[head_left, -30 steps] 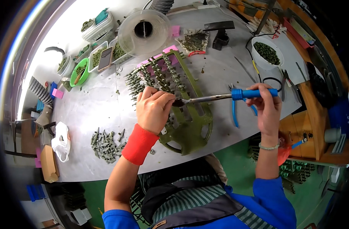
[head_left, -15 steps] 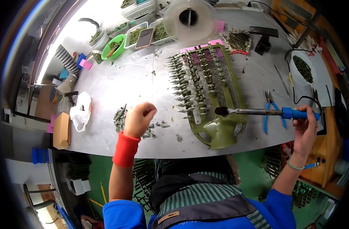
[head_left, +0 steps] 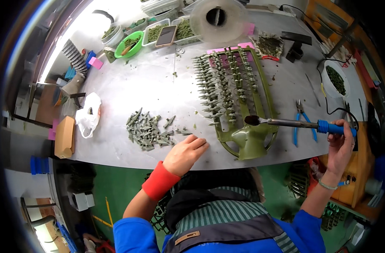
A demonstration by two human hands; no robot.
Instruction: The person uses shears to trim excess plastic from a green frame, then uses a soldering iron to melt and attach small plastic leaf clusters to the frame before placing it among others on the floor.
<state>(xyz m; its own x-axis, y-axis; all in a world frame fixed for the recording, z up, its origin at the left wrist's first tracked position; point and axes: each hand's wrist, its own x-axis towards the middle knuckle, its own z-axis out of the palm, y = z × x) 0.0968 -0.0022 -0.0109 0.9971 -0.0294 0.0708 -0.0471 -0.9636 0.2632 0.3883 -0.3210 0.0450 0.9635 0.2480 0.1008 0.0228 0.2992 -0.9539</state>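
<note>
My right hand (head_left: 340,149) grips the blue handle of a soldering iron (head_left: 294,123), held level above the table. Its tip is at a dark spot on the broad end of an olive-green frame (head_left: 250,145). Rows of small grey-green pointed pieces (head_left: 208,90) line the frame's bars. Low over the table's near edge, my left hand (head_left: 185,155), with a red wristband, has its fingers drawn together. Whatever they may pinch is hidden. Just left of it lies a loose pile of small grey-green pointed pieces (head_left: 146,133).
Blue-handled pliers (head_left: 300,120) lie right of the frame, below the iron's shaft. The iron's cord runs near a white bowl of green pieces (head_left: 336,80). A phone (head_left: 166,36) rests on tubs at the back, beside a green bowl (head_left: 135,51). A white plastic bag (head_left: 89,116) sits left.
My left hand has moved right and nearer from above the pile, uncovering it. It now covers the spot where a small loose piece lay. The iron stays at the frame; the view has shifted slightly.
</note>
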